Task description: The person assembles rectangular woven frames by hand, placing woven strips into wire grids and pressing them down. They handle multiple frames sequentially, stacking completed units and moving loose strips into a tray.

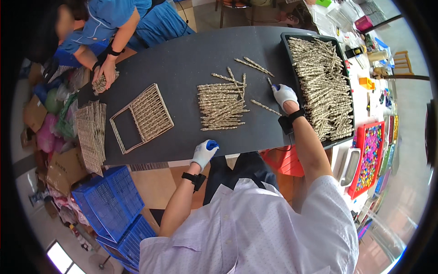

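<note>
Sticks [222, 106] lie piled ahead of your left hand [203, 154], tons more in the tray [289, 59] just right of your right hand [285, 97]. Looks like you're at the picking step: right fingertips at one stick [269, 81], pinched or just touched, can't tell. Left's curled by the desk [178, 59] edge, grip unclear. Next probably calls for a light pinch.

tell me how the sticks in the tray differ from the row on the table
The tray sticks form a far bigger heap; the table row has many fewer. The tray sticks lie inside the black tray; the table row lies directly on the dark table. Both are pale, knobbly sticks.
</note>
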The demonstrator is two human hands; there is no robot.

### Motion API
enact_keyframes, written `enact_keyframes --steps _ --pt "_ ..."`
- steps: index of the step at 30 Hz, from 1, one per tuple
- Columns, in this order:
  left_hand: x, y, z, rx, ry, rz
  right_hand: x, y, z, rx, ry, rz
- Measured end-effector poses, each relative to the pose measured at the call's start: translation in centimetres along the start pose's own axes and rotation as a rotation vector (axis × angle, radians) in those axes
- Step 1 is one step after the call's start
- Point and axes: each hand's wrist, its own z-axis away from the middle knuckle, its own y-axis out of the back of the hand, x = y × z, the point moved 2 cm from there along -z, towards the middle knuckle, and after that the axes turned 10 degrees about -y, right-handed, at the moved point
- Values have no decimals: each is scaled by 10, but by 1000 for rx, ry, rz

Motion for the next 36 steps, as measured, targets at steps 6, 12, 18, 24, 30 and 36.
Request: enact_keyframes --steps 6,12,18,24,30,36 --pt "16 -19 -1 139 3 37 -16 17 4 -61 200 285" --pt "18 -25 -3 179 156 336 -5 -2 25 98 448 523" --pt "10 -29 -4 213 272 761 1 2 61 124 436 297" --pt "16 -29 -15 216 338 907 13 -26 45 84 383 267" --pt "4 -33 -19 320 431 1152 -5 5 -13 406 387 -74" --pt "18 -35 -30 452 624 1637 -71 19 -93 92 232 229"
